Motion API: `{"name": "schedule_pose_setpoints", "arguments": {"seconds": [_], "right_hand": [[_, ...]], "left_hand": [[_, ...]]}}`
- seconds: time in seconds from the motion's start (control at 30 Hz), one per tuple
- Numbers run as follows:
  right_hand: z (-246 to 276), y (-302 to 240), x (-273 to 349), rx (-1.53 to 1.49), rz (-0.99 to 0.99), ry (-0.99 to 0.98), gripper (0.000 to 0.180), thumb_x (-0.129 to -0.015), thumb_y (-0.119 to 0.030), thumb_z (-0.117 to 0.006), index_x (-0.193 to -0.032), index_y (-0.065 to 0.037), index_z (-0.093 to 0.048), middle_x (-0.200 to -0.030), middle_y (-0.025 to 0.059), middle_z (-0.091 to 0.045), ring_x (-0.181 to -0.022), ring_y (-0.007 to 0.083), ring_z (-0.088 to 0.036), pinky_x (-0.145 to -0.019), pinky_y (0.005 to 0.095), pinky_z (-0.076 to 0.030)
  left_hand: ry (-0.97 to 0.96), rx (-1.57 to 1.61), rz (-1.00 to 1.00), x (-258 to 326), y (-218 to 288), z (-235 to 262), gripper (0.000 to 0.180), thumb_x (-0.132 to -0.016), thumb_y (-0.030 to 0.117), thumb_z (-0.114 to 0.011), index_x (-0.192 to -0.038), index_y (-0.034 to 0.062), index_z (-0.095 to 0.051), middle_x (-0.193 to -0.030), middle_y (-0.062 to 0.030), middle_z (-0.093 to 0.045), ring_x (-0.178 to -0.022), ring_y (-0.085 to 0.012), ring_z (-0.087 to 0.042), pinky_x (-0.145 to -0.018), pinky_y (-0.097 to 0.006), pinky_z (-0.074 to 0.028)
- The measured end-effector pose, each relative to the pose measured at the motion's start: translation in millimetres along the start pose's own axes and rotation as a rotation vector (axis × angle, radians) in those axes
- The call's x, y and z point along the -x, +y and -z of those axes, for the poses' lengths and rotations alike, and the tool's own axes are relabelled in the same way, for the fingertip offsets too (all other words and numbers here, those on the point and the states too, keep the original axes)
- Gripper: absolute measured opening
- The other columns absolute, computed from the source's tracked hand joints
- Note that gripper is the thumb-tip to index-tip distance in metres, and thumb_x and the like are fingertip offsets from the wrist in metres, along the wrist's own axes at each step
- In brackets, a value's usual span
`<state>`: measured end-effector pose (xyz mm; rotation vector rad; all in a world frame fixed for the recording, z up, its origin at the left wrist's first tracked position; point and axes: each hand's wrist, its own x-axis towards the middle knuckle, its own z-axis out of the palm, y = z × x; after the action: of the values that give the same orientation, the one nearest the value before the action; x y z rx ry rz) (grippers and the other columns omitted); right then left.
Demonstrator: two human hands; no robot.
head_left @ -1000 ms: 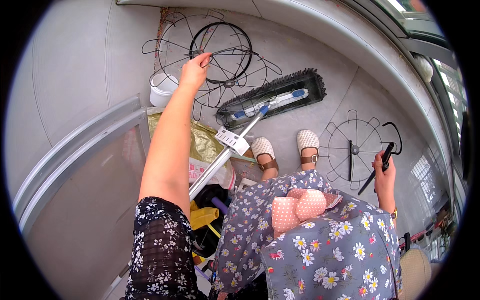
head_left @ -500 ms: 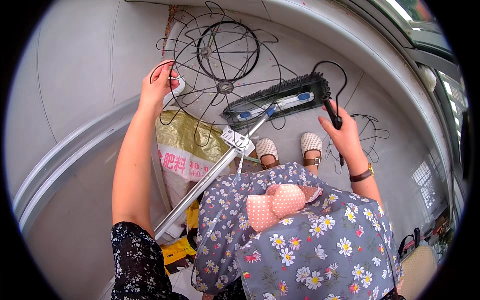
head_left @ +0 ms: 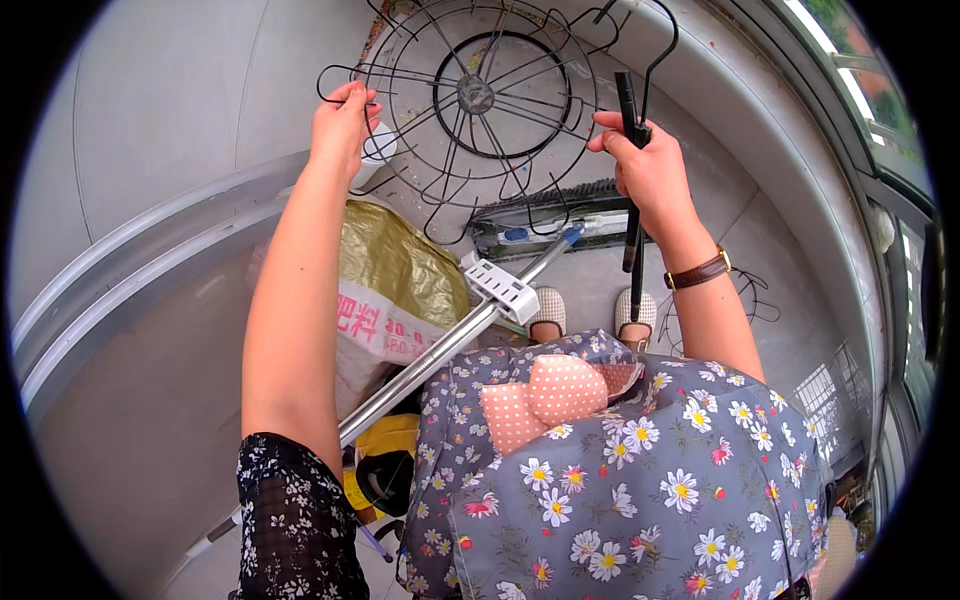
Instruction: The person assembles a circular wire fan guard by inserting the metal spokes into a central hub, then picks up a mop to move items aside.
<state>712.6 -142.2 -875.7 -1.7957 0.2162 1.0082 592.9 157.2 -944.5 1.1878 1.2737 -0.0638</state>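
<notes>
Well, the round wire rack (head_left: 475, 97) was up front, seemingly held above the grey floor (head_left: 735, 195), exact ht. unclear. L hand (head_left: 342, 130) pinched its rim; R hand (head_left: 655, 178) was closed around black rods (head_left: 631, 237) w/ a curved hook (head_left: 675, 38), fingertips by the opp. rim. Main risk: rack could tip, b/c L hand had only an edge. Rods might slip or knock wires, R hand being full; low loops could snag the mop head (head_left: 595, 228). Mop pole (head_left: 420, 372), white bucket (head_left: 380, 148) & gold-and-white sack (head_left: 400, 268) crowded the L side; windows (head_left: 848, 75) lined the R.
</notes>
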Motion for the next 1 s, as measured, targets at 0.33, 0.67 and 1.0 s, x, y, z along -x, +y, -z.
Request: {"name": "schedule_pose_setpoints", "arguments": {"seconds": [0.33, 0.67, 1.0], "right_hand": [[22, -17, 54, -0.185, 0.182, -0.153, 0.020, -0.087, -0.015, -0.051, -0.101, -0.001, -0.056, -0.064, 0.0000, -0.052, -0.048, 0.0019, -0.040, -0.043, 0.0165, -0.032], [142, 51, 85, -0.141, -0.027, 0.364, 0.033, -0.090, -0.034, -0.047, -0.103, -0.005, -0.057, -0.075, -0.0002, -0.051, -0.068, 0.0074, -0.049, -0.065, 0.0225, -0.041], [190, 123, 64, 0.092, -0.197, 0.630, 0.023, -0.085, -0.019, -0.052, -0.088, 0.003, -0.055, -0.076, 0.0044, -0.057, -0.058, 0.0112, -0.055, -0.053, 0.0244, -0.043]], "left_hand": [[0.064, 0.059, 0.224, 42, 3, 22, 0.018, -0.090, 0.018, -0.045, -0.103, 0.0077, -0.052, -0.068, 0.0066, -0.046, -0.047, -0.0021, -0.028, -0.040, -0.018, -0.021], [0.186, 0.707, 0.346, 142, -76, 129, 0.012, -0.090, 0.016, -0.047, -0.093, 0.0066, -0.053, -0.067, 0.0023, -0.046, -0.047, -0.0046, -0.026, -0.041, -0.018, -0.021], [0.272, 0.687, 0.287, 184, -92, 118, 0.009, -0.091, 0.015, -0.045, -0.093, 0.0086, -0.050, -0.067, 0.0015, -0.044, -0.047, -0.0057, -0.026, -0.042, -0.018, -0.023]]}}
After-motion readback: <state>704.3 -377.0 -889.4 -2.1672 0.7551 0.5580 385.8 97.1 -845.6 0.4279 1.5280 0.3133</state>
